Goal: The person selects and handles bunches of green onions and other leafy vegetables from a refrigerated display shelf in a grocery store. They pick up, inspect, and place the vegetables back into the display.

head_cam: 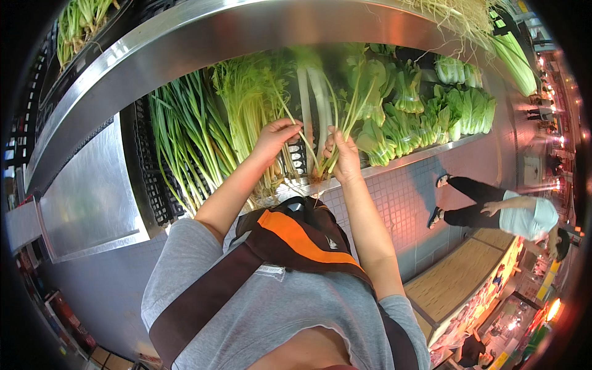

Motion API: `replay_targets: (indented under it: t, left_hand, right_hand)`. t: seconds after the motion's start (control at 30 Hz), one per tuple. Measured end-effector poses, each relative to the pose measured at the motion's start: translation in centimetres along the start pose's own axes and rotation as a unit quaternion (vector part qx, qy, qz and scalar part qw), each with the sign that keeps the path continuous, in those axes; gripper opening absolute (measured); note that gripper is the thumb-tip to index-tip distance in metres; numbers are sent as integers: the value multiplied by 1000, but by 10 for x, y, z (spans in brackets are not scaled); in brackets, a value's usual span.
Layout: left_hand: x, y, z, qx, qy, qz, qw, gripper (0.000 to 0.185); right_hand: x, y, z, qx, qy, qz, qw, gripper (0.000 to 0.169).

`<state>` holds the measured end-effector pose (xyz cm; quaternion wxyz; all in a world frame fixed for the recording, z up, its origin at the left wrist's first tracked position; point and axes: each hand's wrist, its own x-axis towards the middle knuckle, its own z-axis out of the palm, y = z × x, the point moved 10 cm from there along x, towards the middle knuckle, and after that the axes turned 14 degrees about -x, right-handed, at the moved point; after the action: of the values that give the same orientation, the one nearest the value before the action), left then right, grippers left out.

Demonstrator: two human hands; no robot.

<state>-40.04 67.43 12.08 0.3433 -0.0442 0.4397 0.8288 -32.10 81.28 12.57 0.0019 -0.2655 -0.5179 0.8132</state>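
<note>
My right hand (346, 157) grips a small bunch of thin leafy celery stalks (352, 113) low down, just above their brown roots (319, 177). Between the thumb and fingers of my left hand (278, 137) is one pale stalk (309, 147), angled away from the bunch and meeting it near the roots. Just beyond both hands lie long white daikon radishes (319, 95). Beside my left forearm is a thick pile of leafy celery (249, 113), and farther left are green onions (199, 134) in a black plastic crate (159, 203).
Bok choy bundles (377, 143) and romaine-like lettuce (474, 111) line the display to the right. A steel shelf edge (277, 23) overhangs the vegetables. Left of the crate stands a steel panel (92, 189). A person (527, 212) walks on the tiled floor (397, 203) at right, near a market counter (458, 277).
</note>
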Motion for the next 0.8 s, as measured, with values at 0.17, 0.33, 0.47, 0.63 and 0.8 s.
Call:
replay_targets:
  t: [0.17,0.33,0.47,0.63,0.8]
  left_hand:
    - [-5,-6,18,-3,-32,0,999,21]
    - [-6,-10,40,18,-51,18,998,24]
    - [9,16,41,34,-10,64,997,32]
    - [32,51,34,-62,-6,112,992,32]
    - [35,51,34,-47,-3,109,993,12]
  right_hand:
    - [-3,9,9,-71,4,-2,997,23]
    - [-11,14,13,-99,-9,27,995,19]
    - [-20,18,0,-113,-17,42,993,21]
    - [-33,18,-26,-122,-13,23,992,24]
    - [-45,20,-43,-115,-9,1,993,22]
